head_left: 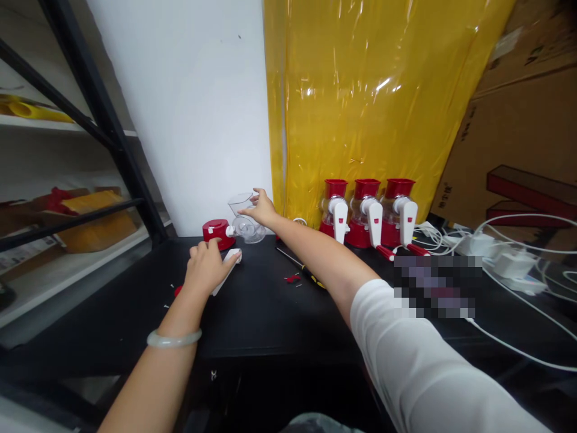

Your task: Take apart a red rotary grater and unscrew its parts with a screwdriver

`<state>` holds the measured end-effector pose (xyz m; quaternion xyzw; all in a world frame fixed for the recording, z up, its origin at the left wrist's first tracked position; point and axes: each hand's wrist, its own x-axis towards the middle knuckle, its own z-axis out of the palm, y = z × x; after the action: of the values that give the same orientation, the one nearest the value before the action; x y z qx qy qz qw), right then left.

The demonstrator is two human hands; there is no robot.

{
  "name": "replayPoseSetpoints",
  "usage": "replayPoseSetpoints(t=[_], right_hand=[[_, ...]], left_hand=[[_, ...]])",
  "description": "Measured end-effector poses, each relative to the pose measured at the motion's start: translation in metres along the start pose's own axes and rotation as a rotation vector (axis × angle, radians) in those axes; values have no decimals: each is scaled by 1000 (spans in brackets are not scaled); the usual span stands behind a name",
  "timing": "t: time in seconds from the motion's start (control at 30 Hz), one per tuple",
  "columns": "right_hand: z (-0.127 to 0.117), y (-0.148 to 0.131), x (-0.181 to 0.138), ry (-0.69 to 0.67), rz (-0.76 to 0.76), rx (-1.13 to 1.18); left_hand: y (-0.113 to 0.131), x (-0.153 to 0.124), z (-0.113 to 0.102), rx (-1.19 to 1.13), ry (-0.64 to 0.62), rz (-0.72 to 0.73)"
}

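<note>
My right hand (260, 208) reaches far forward and rests its fingers on the rim of a clear plastic body (246, 224) that stands at the back of the black table (261, 313). My left hand (206, 266) lies over a white crank handle (229, 266) with a red end; its fingers curl down on the handle. A red round part (218, 232) sits just beyond the left hand, beside the clear body. A pale bracelet (174, 339) is on my left wrist.
Three assembled red-and-white hand-crank machines (367, 213) stand in a row against yellow plastic sheeting (360, 102). A screwdriver (300, 268) and small screws lie mid-table. White cables and adapters (500, 258) sprawl at the right. A black metal shelf rack (90, 120) stands left; cardboard boxes (518, 132) right.
</note>
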<state>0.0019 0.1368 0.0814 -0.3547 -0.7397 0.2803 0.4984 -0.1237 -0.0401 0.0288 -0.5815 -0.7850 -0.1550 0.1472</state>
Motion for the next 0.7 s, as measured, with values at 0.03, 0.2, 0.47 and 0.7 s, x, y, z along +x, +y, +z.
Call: replayPoseSetpoints(t=[0.03, 0.2, 0.47, 0.7], right_hand=[[-8, -8, 1, 11, -48, 1], [-58, -49, -12, 8, -298, -76], [-133, -66, -55, -1, -451, -250], [-152, -72, -66, -14, -474, -261]], left_hand=[[2, -1, -1, -14, 49, 2], [-2, 3, 2, -75, -184, -1], [1, 7, 6, 5, -286, -4], [2, 8, 6, 25, -319, -10]])
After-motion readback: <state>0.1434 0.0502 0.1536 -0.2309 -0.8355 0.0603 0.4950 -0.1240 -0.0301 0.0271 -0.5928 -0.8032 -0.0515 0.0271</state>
